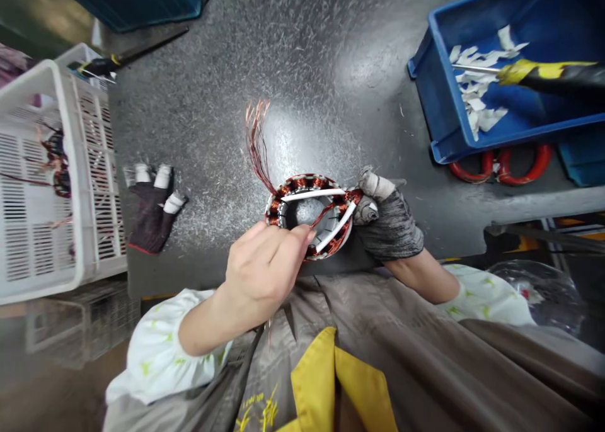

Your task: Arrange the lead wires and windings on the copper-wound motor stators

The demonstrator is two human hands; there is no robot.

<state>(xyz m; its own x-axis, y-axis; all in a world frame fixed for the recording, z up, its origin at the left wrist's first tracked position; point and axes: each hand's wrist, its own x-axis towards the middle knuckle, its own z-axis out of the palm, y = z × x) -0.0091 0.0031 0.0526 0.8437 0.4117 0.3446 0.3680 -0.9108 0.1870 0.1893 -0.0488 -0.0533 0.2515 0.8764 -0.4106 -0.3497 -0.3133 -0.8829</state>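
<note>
A copper-wound steel motor stator (307, 216) is being held in both hands over the speckled grey bench (302, 60).
The bare left hand (265, 271) is pinching the near rim, while the right hand (392, 221), in a dark grey glove with white-taped fingers, is clamping the far edge. Thin copper lead wires (255, 142) are fanning upward from the windings. A spare dark glove (154, 211) is lying to the left, beside a white plastic crate (47, 167); a blue plastic tray (472, 85) of white paper scraps is sitting beyond.

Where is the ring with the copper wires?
In the head view, the copper-wound motor stator sits in the middle, gripped between the bare left hand and the gloved right hand, above the grey apron.
</note>
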